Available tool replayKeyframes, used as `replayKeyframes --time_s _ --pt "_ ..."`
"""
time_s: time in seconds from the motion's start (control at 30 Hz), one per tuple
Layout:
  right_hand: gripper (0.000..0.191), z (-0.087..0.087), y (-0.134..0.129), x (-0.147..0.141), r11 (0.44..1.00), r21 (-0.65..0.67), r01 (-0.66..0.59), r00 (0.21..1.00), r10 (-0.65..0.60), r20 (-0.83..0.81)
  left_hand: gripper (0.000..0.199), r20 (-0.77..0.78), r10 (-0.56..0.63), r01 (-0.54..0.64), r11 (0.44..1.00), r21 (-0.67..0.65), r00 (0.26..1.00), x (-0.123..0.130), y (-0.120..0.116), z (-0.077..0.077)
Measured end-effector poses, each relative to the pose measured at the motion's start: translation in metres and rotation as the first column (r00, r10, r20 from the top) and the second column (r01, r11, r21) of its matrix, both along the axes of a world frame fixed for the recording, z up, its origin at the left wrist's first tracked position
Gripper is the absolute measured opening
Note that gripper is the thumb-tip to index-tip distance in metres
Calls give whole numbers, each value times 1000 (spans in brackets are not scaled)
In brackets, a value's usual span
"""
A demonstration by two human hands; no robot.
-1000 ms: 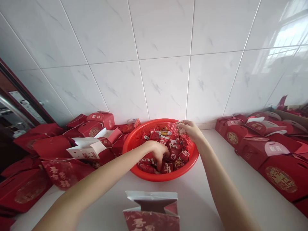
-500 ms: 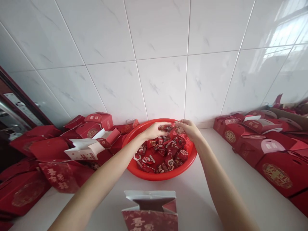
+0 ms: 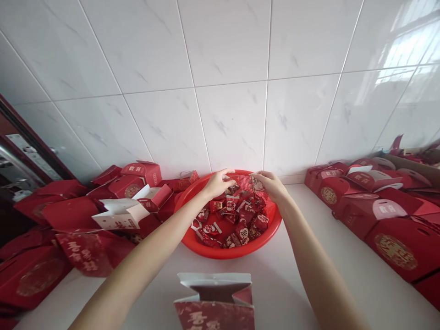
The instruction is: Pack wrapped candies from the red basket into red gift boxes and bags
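A red plastic basket with a perforated wall holds several wrapped candies in red and dark wrappers. Over its far left part hovers my left hand, thumb and fingers curved but apart, with nothing seen between them. Just beneath it lie candies. At the basket's far right side my right hand pinches a wrapped candy with pale printing; its fingers partly cover the wrapper. Nearest to me stands a red paper gift box with its top unfolded, cut off by the lower edge of the view.
Red gift boxes crowd the left side of the white table, one with raised white flaps. More closed red boxes line the right. A tiled wall rises behind the basket.
My left hand has drawn slightly left and its fingers have spread, away from a candy near them. The right hand stays almost in place with its candy.
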State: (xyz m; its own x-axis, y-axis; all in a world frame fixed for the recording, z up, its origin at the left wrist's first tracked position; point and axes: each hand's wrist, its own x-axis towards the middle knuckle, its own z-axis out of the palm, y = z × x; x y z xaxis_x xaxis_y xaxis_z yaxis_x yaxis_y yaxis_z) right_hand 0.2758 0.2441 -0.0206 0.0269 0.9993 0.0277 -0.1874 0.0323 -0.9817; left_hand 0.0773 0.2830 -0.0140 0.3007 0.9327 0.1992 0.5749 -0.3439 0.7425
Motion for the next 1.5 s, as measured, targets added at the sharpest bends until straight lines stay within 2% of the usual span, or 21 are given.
replayKeyframes --time_s 0.07,0.17,0.33,0.43,0.53,0.63,0.77,0.87,0.93,1.0,1.07,1.13,1.17,1.23,1.3,1.4,1.5 --pt "18 1 0 0 1000 1 -3 1000 3 -7 39 -29 18 -17 1000 12 999 0 2 0" --pt "12 0 0 0 1000 -4 -4 1000 4 -18 31 -159 24 -27 999 -22 987 0 2 -1" --pt "11 -3 2 1 1000 18 -11 1000 12 -26 36 -339 -1 1 1000 -2 941 1 -6 1" --pt "12 -5 4 1 1000 18 -15 999 15 -39 37 -433 34 -44 999 -14 901 -1 -9 7" --pt "15 -7 5 1 1000 14 -27 999 28 -45 27 -652 9 -97 990 -100 758 -7 -9 11" --pt "16 -9 6 2 999 26 -43 998 44 -46 16 -771 -149 -117 953 -278 619 -13 -8 10" --pt "17 -11 7 3 998 4 -55 998 55 -31 36 -813 -327 -149 884 -444 482 -10 -8 2" --pt "17 -11 5 3 996 19 -85 996 85 -27 41 -841 -340 -143 891 -432 422 -6 -8 -4" --pt "18 -10 3 3 994 25 -109 993 110 -37 41 -832 -346 -130 890 -437 433 -7 -8 -4" --pt "17 -8 0 2 991 18 -135 990 136 -44 40 -780 -371 -80 879 -470 504 -12 -7 1" --pt "18 -6 -3 1 986 10 -166 985 167 -40 36 -637 -365 36 883 -467 679 -16 -7 8" --pt "21 -5 -4 1 983 4 -183 983 183 -34 36 -337 -343 193 893 -407 877 -16 -9 15" --pt "22 -5 -4 1 982 2 -187 982 187 -37 39 -148 -327 256 896 -363 933 -14 -10 18" --pt "21 -5 -4 1 981 2 -193 980 192 -60 45 160 -278 313 909 -275 947 -7 -12 19" --pt "18 -6 -3 2 977 13 -214 973 214 -88 46 290 -224 289 935 -206 931 -1 -12 17" --pt "17 -6 -2 5 967 41 -253 961 256 -109 47 286 -196 246 957 -151 938 4 -11 10" --pt "24 -6 -2 6 959 57 -276 955 281 -100 47 278 -234 273 956 -109 931 5 -10 7"
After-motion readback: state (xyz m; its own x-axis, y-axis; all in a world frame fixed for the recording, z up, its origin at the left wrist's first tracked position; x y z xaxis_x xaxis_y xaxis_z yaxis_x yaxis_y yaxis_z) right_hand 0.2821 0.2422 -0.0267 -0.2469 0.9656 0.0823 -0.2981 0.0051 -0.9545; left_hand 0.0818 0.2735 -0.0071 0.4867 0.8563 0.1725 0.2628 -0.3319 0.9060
